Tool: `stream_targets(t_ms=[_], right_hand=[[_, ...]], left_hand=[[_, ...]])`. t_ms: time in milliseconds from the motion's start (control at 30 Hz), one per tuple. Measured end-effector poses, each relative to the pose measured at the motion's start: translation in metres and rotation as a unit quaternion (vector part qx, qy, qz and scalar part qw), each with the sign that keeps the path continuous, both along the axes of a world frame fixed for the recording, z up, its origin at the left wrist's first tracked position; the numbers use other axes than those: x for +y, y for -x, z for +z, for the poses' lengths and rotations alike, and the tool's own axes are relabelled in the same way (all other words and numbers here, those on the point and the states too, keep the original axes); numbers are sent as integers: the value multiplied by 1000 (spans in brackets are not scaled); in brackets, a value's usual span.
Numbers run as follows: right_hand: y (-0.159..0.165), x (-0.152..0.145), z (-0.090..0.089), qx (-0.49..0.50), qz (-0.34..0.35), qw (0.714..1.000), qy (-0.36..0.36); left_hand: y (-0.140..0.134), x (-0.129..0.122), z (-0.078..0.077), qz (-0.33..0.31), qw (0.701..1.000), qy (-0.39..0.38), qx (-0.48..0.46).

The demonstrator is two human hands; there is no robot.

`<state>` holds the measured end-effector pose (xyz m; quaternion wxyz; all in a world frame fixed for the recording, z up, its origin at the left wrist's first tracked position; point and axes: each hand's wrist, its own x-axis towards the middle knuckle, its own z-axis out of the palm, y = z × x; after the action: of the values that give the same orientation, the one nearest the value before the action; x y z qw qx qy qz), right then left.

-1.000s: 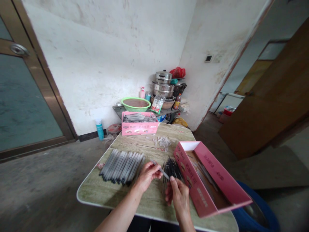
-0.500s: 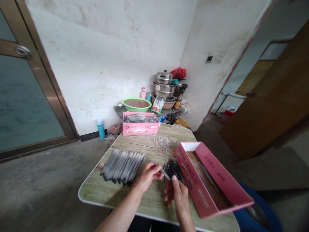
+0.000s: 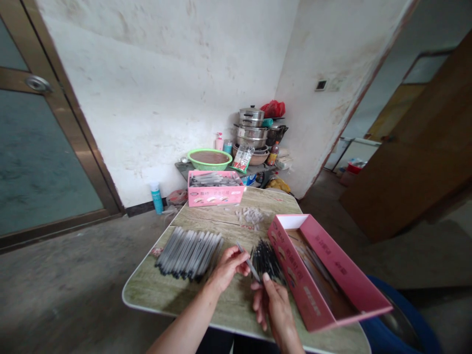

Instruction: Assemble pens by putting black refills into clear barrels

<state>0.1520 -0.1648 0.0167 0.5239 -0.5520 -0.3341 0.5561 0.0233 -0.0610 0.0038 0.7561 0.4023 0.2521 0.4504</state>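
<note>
A slim grey translucent pen (image 3: 248, 259) slants between my two hands over the table. My left hand (image 3: 229, 268) pinches its upper part between thumb and fingers. At the pen's lower end, my right hand (image 3: 275, 300) closes thumb and forefinger on it, with the other fingers loosely curled below. Left of my hands, several grey pens (image 3: 190, 253) lie side by side in a row, their dark ends toward me. Just beyond my right hand is a bunch of thin black refills (image 3: 266, 258). Small whitish pieces (image 3: 250, 216) are scattered farther back.
A long pink box (image 3: 298, 280) with thin sticks inside stands along the table's right side. Another pink box (image 3: 216, 197), full of grey pens, sits at the far edge. Behind are a green basin (image 3: 209, 166) and stacked steel pots (image 3: 252, 132).
The camera view has shifted slightly. Both hands stay almost in place on the pen, which now stands a little steeper.
</note>
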Motion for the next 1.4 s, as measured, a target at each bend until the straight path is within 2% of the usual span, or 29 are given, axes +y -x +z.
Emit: stream_targets(t_ms=[100, 300, 600, 1100, 1400], right_hand=[[-1, 0, 3, 24, -3, 1000, -3], [-1, 1, 2, 20, 7, 998, -51], [-1, 1, 3, 35, 6, 998, -53], [-1, 4, 8, -32, 1, 997, -71], [-1, 7, 5, -65, -1, 995, -78]], left_hand=[[1, 1, 0, 23, 1000, 8, -2], [1, 2, 0, 30, 999, 10, -8], [2, 1, 4, 43, 999, 20, -19], [1, 1, 1, 52, 998, 19, -19], [1, 1, 2, 55, 998, 21, -31]])
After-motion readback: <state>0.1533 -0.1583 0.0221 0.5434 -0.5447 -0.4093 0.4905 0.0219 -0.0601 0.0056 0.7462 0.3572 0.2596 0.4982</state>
